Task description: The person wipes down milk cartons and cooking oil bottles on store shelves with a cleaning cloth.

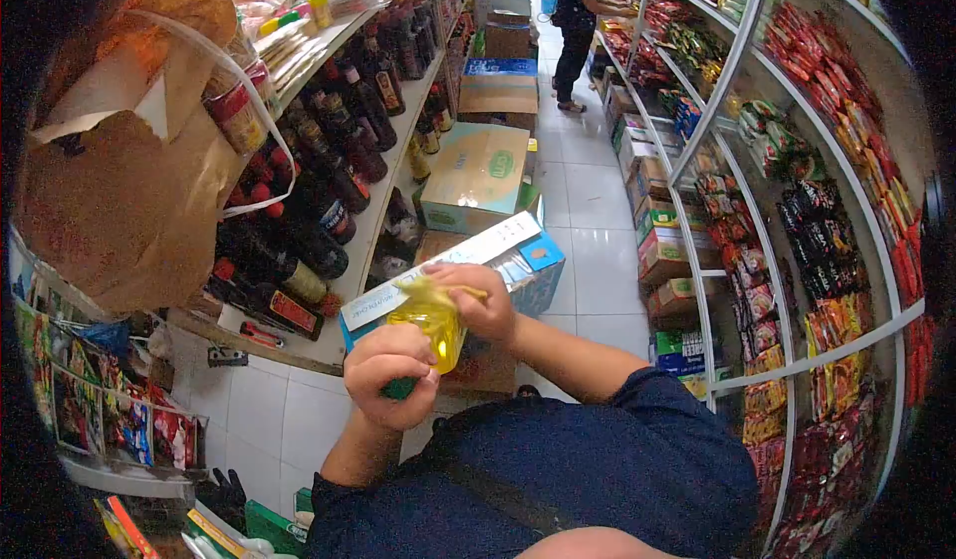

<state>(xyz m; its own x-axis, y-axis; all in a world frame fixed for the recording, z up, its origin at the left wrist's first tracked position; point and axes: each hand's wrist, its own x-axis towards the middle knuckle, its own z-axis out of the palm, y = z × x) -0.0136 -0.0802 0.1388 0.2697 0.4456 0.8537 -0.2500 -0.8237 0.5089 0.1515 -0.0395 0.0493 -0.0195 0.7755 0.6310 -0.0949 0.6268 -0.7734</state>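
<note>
My left hand (390,375) is closed around the neck end of a clear bottle of yellow liquid (448,345). A green cap (398,389) pokes out below the fingers, so the bottle is tilted with its cap toward me. Against the bottle's far end, my right hand (482,300) grips a pale yellow cloth (426,291), part of it bunched in the fingers. Just beyond both hands is an open blue and white carton (538,258), its white flap raised; its contents are mostly hidden.
Dark bottles (334,176) line the left shelf, with a torn brown paper bag (129,191) nearer me. Stacked cartons (478,176) run along the aisle's left side. Packet-filled racks (767,240) stand right. Farther up the aisle is another person (575,31).
</note>
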